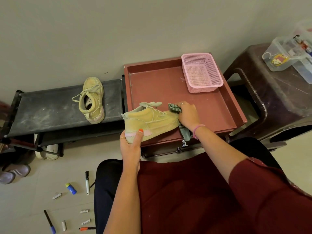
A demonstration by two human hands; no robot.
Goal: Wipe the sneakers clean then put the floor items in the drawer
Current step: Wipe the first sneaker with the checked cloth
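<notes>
**Wiping the toe end of the held sneaker, heel pinned by the other hand**

Landmark: the held sneaker (150,123), tan high-top, lying on its side over the front edge of the maroon tray-top cabinet (228,105). Long axis runs heel-to-toe, left to right across the view, toe tilted slightly away from the person.

Left hand (130,146) grips the heel end, thumb over the pink heel tab, fingers curled under the sole. Right hand (187,115) is at the toe end, fingers closed around a grey-green striped cloth (175,108) pressed on the toe; the cloth's tail hangs down past the wrist.

So the cloth sits at the far right of the shoe's axis; the unwiped-looking side panel lies toward the heel from it. Judgement: next stroke likely runs back along that axis toward the left hand, which is the brace.

Second sneaker (92,100) is left of the held one, upright on the black shoe rack (50,107), well apart. Pink basket (200,71) sits beyond the toe, in the tray's back corner.

Floor items below and left of the heel: markers (87,182), a glue stick (70,188), small batteries (57,195). All untouched; drawer step not started. Drawer handle (184,144) just under the shoe.
</notes>
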